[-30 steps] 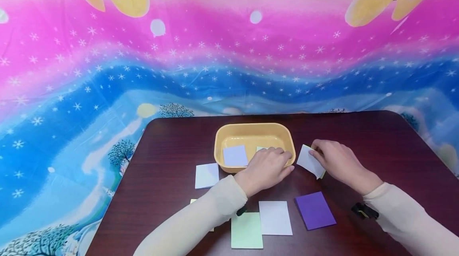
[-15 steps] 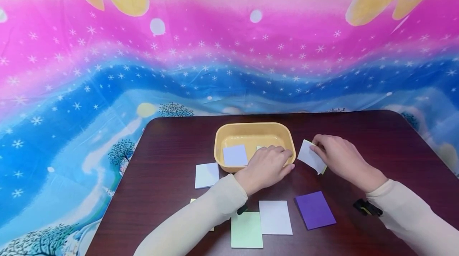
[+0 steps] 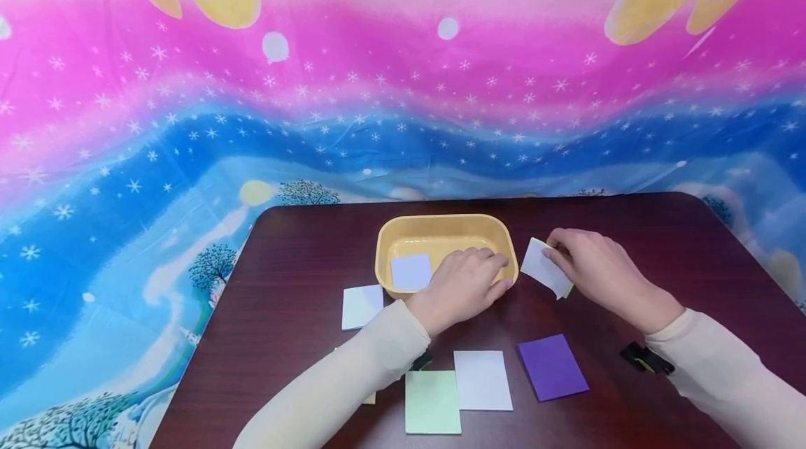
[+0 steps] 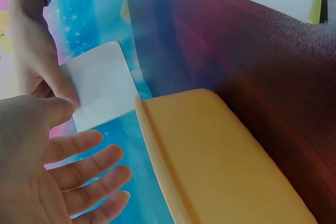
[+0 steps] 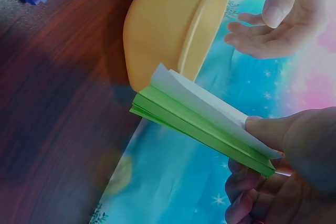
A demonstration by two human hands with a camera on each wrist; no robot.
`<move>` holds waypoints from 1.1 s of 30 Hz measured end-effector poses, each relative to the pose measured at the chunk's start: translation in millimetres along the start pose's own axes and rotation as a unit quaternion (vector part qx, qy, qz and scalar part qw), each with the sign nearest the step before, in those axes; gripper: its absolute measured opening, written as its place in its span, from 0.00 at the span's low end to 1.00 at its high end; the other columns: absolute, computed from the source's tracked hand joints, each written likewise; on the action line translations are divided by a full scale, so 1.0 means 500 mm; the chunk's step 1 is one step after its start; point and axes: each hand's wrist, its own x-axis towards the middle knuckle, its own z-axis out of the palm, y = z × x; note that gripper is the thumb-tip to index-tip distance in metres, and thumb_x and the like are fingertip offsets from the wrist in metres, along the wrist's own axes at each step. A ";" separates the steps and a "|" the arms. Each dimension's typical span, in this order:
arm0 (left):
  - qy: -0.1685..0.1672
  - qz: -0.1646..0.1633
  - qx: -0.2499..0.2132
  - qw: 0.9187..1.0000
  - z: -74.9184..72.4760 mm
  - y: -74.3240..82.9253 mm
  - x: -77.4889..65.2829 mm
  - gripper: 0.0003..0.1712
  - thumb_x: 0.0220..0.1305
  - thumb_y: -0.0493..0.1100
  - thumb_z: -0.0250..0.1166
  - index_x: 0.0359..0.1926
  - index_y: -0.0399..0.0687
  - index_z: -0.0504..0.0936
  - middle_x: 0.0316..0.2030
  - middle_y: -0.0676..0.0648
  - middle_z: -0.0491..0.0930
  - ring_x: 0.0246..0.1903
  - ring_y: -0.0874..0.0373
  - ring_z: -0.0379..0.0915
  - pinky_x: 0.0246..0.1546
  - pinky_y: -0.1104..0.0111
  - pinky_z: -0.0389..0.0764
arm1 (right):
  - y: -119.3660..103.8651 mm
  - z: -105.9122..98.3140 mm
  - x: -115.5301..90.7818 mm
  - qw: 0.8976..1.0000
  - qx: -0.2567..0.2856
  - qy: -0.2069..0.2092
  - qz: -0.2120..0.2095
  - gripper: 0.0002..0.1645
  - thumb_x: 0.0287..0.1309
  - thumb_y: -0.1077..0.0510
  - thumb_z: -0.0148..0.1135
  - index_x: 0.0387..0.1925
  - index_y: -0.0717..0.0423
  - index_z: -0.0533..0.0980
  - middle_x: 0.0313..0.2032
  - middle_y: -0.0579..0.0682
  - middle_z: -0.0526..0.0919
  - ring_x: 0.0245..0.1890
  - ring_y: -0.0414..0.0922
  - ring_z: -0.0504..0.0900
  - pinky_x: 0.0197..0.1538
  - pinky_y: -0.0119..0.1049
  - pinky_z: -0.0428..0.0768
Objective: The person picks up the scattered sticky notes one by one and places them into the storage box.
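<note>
In the head view my right hand (image 3: 601, 278) pinches a pad of square sticky notes (image 3: 541, 268) above the table, right of a yellow plastic bin (image 3: 447, 229). The right wrist view shows the pad's white top sheet (image 5: 202, 98) and the bright green sheets (image 5: 205, 137) beneath it, with the thumb on the white side and fingers curled below. My left hand (image 3: 462, 288) hovers over the bin's front right rim. Its fingers are spread and relaxed in the left wrist view, with nothing between them. A lavender note pad (image 3: 411, 271) lies inside the bin; the left hand hides part of the interior.
On the dark wooden table (image 3: 302, 253) lie a white pad (image 3: 362, 307) left of the bin, and a pale green pad (image 3: 432, 402), another white pad (image 3: 483, 380) and a purple pad (image 3: 553, 367) in front. The left sleeve partly covers a yellowish pad (image 3: 369, 398). A patterned cloth hangs behind.
My right hand has lifted slightly away from me with the sticky note pad. The left hand has shifted slightly up and left, now covering the pale green corner seen in the bin earlier.
</note>
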 end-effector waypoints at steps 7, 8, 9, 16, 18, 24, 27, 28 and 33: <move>-0.002 -0.006 -0.006 1.000 -0.004 -0.008 0.000 0.21 0.66 0.58 0.51 0.50 0.54 0.79 0.41 0.55 0.80 0.37 0.61 0.73 0.37 0.68 0.75 | -0.003 -0.002 0.005 1.000 -0.001 0.005 -0.006 0.04 0.57 0.56 0.60 0.30 0.52 0.77 0.20 0.42 0.73 0.16 0.38 0.64 0.19 0.35 0.66; -0.002 -0.007 -0.007 1.000 -0.004 -0.009 0.000 0.21 0.66 0.58 0.51 0.50 0.54 0.79 0.40 0.55 0.80 0.37 0.61 0.73 0.37 0.68 0.75 | -0.003 -0.003 0.006 1.000 -0.002 0.006 -0.006 0.04 0.57 0.56 0.60 0.30 0.52 0.77 0.20 0.42 0.74 0.16 0.38 0.65 0.19 0.35 0.66; -0.002 -0.007 -0.007 1.000 -0.004 -0.010 0.000 0.20 0.66 0.58 0.51 0.50 0.54 0.79 0.40 0.55 0.80 0.37 0.61 0.73 0.36 0.68 0.75 | -0.004 -0.004 0.006 1.000 -0.003 0.007 -0.007 0.04 0.58 0.56 0.60 0.31 0.52 0.77 0.20 0.42 0.74 0.16 0.38 0.65 0.19 0.35 0.66; -0.001 -0.008 -0.007 1.000 -0.005 -0.013 0.000 0.20 0.66 0.57 0.51 0.49 0.54 0.79 0.38 0.56 0.79 0.37 0.62 0.73 0.36 0.67 0.75 | -0.009 -0.013 0.010 1.000 -0.009 0.020 -0.008 0.04 0.58 0.56 0.60 0.31 0.52 0.77 0.21 0.42 0.75 0.17 0.38 0.65 0.19 0.35 0.66; -0.001 -0.009 -0.007 1.000 -0.005 -0.014 -0.001 0.20 0.66 0.57 0.51 0.49 0.54 0.79 0.38 0.56 0.79 0.37 0.62 0.73 0.36 0.68 0.75 | -0.010 -0.014 0.011 1.000 -0.009 0.020 -0.010 0.04 0.58 0.56 0.60 0.31 0.52 0.77 0.21 0.42 0.75 0.17 0.38 0.65 0.19 0.35 0.66; 0.001 -0.010 -0.007 1.000 -0.004 -0.017 -0.003 0.20 0.66 0.58 0.52 0.49 0.54 0.79 0.39 0.55 0.80 0.37 0.62 0.73 0.37 0.68 0.75 | -0.015 -0.014 0.012 1.000 -0.009 0.023 -0.013 0.03 0.57 0.56 0.60 0.31 0.51 0.77 0.22 0.42 0.75 0.17 0.38 0.66 0.19 0.35 0.66; 0.001 -0.012 -0.005 1.000 -0.003 -0.019 -0.004 0.21 0.66 0.58 0.52 0.50 0.54 0.79 0.40 0.55 0.80 0.38 0.62 0.74 0.37 0.68 0.75 | -0.018 -0.013 0.012 0.999 -0.011 0.027 -0.014 0.03 0.57 0.56 0.60 0.30 0.50 0.77 0.22 0.42 0.75 0.17 0.38 0.66 0.19 0.35 0.67; 0.001 -0.013 -0.005 1.000 -0.003 -0.020 -0.005 0.21 0.66 0.58 0.52 0.50 0.54 0.79 0.41 0.55 0.80 0.38 0.62 0.74 0.38 0.68 0.75 | -0.018 -0.013 0.013 0.999 -0.011 0.027 -0.015 0.03 0.57 0.56 0.60 0.30 0.51 0.77 0.22 0.42 0.75 0.17 0.38 0.66 0.19 0.35 0.67; 0.003 -0.017 -0.004 1.000 -0.004 -0.026 -0.007 0.21 0.66 0.58 0.52 0.51 0.53 0.79 0.40 0.55 0.80 0.38 0.61 0.74 0.38 0.68 0.75 | -0.021 -0.013 0.016 1.000 -0.008 0.025 -0.015 0.03 0.57 0.56 0.61 0.31 0.51 0.77 0.22 0.43 0.76 0.18 0.38 0.67 0.19 0.35 0.67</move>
